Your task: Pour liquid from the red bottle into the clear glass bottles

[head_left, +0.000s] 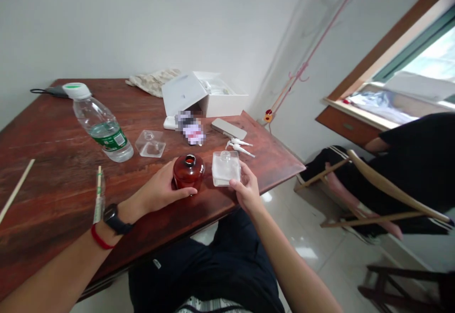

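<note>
Near the front edge of the wooden table, my left hand (170, 183) is wrapped round a round amber bottle (192, 173) with an uncapped neck. Just to its right, my right hand (248, 191) grips a square, clear bottle (226, 167) by its right side, thumb at the front corner. The two bottles stand upright, a small gap apart. Behind the clear bottle lie white pump heads (240, 146) with long nozzles. A second square clear bottle (150, 143) rests farther back on the left.
A tall plastic water bottle (101, 126) stands at the left, near chopsticks (98, 192). Farther back are a white box (227, 104), a grey case (228, 128) and a crumpled cloth (152, 82). To the right, a person in black (419, 161) sits on a wooden chair (391, 183).
</note>
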### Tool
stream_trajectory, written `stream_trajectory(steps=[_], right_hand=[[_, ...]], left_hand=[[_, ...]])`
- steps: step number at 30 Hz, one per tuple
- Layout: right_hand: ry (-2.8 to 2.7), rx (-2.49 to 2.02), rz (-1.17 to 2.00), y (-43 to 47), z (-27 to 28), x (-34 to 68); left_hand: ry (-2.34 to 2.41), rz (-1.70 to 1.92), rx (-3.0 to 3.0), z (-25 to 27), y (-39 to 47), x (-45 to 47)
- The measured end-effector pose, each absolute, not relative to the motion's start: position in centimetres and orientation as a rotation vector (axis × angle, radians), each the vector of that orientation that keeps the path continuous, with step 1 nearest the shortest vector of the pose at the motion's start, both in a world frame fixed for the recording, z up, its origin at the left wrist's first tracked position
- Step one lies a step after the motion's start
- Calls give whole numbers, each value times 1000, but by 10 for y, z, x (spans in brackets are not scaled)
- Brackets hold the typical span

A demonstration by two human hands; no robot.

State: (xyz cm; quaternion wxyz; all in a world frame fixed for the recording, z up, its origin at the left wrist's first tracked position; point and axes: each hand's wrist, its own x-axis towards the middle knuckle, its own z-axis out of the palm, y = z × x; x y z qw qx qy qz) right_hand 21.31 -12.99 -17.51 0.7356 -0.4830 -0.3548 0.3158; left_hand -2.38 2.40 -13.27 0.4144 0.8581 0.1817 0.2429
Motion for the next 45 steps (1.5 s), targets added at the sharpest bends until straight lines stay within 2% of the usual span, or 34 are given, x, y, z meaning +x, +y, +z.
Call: stream_trajectory(steps=[23, 45], right_hand=[[-761, -963, 762, -129, -165, 206], [-780, -913, 753, -126, -165, 205]], left_hand=[[554, 520, 2330, -134, 32, -27], [590, 614, 2328, -137, 36, -26]])
